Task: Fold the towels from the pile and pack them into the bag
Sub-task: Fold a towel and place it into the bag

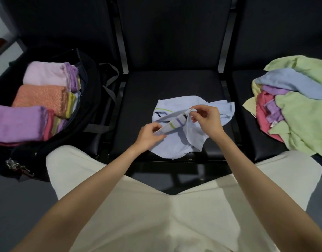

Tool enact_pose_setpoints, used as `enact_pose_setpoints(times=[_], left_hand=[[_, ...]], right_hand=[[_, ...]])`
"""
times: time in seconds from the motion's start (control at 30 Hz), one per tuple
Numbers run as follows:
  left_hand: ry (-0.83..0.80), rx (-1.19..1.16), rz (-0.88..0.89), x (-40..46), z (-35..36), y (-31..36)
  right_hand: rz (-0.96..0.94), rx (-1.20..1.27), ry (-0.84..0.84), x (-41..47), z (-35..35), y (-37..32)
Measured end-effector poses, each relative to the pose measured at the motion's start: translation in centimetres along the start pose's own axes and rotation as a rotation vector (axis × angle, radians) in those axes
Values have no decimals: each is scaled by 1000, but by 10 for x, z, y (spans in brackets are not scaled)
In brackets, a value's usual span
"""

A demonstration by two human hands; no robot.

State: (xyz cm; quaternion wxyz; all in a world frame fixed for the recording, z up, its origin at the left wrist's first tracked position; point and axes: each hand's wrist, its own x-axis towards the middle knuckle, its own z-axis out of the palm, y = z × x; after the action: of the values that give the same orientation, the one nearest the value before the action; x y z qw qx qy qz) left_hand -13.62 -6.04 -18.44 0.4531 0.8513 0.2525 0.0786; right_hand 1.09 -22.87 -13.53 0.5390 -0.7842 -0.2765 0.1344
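On the middle black seat (pixel 171 82) in front of you lies a pale blue towel (pixel 178 142), rumpled and only partly spread, with green and dark stripes showing along one band. Your left hand (pixel 150 136) pinches the near end of that striped edge, its fingers (pixel 159 137) closed on the cloth; your right hand (pixel 206 118) pinches the far end of the same edge, thumb and fingers clamped on the corner, so the band is lifted slightly between both hands while the remainder of the towel rests on the seat. To your left, the open black bag (pixel 87 99) sits on the neighbouring seat, holding folded towels (pixel 38 102) stacked side by side: pink-lilac, orange and purple on top, with thinner folded edges beside them. To your right, the pile (pixel 294 106) of unfolded towels lies on the third seat, light green, blue, purple and red mixed together. Your light trousers (pixel 156 215) fill the lower view.
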Motion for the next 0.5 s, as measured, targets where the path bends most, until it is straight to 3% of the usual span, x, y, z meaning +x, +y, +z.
enact_pose_setpoints(times=[0.2,0.37,0.5], left_hand=[[154,275,-191,-22,-12,-39],[312,80,-408,-17,-22,-36],[443,-56,-432,-3,-37,-24]], right_hand=[[-16,54,172,5,5,-11],[0,98,361,0,12,-25],[35,195,548,4,0,-37]])
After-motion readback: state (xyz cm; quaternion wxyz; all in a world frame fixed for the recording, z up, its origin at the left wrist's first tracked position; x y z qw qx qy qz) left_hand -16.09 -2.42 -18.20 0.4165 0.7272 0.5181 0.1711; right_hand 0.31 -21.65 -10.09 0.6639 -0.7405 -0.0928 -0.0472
